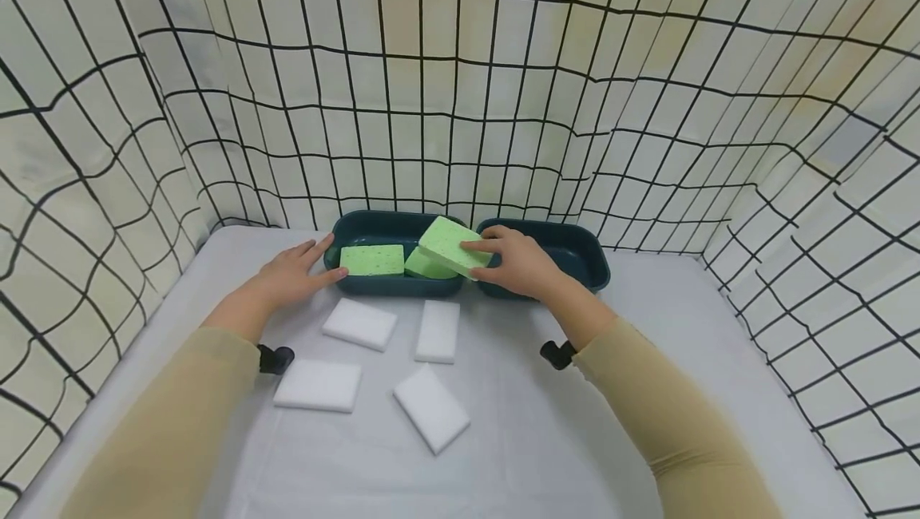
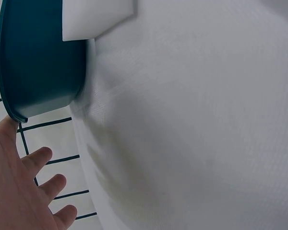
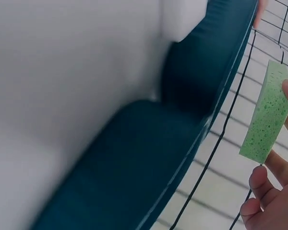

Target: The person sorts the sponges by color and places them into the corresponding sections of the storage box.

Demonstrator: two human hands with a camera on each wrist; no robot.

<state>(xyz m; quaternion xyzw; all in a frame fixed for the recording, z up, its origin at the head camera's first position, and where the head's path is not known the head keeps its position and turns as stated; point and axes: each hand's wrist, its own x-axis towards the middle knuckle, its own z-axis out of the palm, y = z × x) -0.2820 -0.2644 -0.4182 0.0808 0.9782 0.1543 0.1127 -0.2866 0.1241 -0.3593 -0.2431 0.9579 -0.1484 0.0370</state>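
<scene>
My right hand [image 1: 521, 263] pinches a light green sponge [image 1: 449, 241] between thumb and fingers, above the inner ends of two dark teal bins. In the right wrist view the sponge [image 3: 268, 112] is tilted, its pores showing. Two more green sponges lie in the left bin [image 1: 398, 287]: one flat at the left [image 1: 372, 260], the other [image 1: 427, 265] partly hidden under the held one. My left hand [image 1: 291, 270] rests at the left end of that bin, thumb and fingers spread along its rim. Its spread fingers show beside the bin wall [image 2: 43, 62] in the left wrist view.
The right bin [image 1: 585, 257] stands beside the left one at the back. Several white foam pads lie on the white table in front, among them one upright-turned pad [image 1: 437, 331] and one angled pad [image 1: 431, 409]. Black wire mesh [image 1: 453, 116] walls the back and sides.
</scene>
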